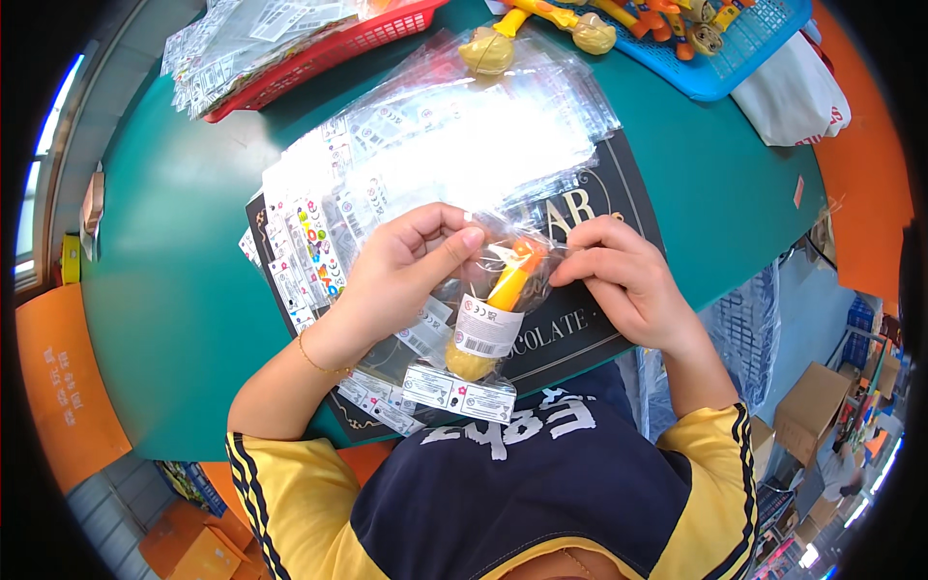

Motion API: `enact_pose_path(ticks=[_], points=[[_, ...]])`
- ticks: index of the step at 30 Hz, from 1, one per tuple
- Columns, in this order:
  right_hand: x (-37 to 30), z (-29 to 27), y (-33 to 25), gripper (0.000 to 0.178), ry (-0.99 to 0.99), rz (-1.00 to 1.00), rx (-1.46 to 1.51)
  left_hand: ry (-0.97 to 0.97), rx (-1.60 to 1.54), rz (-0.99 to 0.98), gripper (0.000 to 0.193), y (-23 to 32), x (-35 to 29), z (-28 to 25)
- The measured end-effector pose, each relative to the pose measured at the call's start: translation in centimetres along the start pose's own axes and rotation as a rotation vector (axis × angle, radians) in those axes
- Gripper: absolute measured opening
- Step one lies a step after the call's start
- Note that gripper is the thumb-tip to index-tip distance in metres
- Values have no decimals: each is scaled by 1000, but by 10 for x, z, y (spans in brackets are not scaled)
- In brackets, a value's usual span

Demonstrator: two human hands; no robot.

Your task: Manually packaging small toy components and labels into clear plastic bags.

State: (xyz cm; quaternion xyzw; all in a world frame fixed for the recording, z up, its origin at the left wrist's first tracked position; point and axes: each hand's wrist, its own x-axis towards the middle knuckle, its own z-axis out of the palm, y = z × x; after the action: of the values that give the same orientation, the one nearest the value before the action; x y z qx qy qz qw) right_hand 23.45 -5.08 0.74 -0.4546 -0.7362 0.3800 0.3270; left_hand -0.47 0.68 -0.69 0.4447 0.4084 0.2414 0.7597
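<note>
A clear plastic bag (488,327) with a white printed label hangs between my hands, above the black mat. Inside it lies a slim yellow and orange toy (512,282), its tan rounded end pointing toward me. My left hand (418,259) pinches the bag's upper left edge between thumb and fingers. On the other side, my right hand (621,278) has its fingers curled, with the fingertips closed at the bag's upper right edge. Beyond my hands, a pile of flat clear bags (377,159) is spread over the mat (623,198).
A red basket (329,60) full of printed bags stands at the far left of the green table (184,232). At the far right, a blue basket (710,89) holds several similar toys. Loose toys (488,50) lie beside it, and a white bag (793,92) lies near the right edge.
</note>
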Motion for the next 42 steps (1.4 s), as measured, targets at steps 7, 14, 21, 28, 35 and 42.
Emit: enact_pose_path(ticks=[7,14,21,28,35,42], points=[[-12,-1,4,19,140,172,360,-45,-103,48,13,-4,2,-2],[1,21,-5,22,113,519,886,-72,-64,94,13,0,-2,2],[-4,9,-1,10,-38,324,664,-23,253,266,11,4,-12,8],[-95,-96,24,28,111,627,474,-49,1072,783,19,15,-7,-3],[-218,-144,89,23,262,841,423,-146,1325,706,38,22,-12,5],[-278,-81,247,20,22,1344,94,-257,1454,622,66,15,-15,18]])
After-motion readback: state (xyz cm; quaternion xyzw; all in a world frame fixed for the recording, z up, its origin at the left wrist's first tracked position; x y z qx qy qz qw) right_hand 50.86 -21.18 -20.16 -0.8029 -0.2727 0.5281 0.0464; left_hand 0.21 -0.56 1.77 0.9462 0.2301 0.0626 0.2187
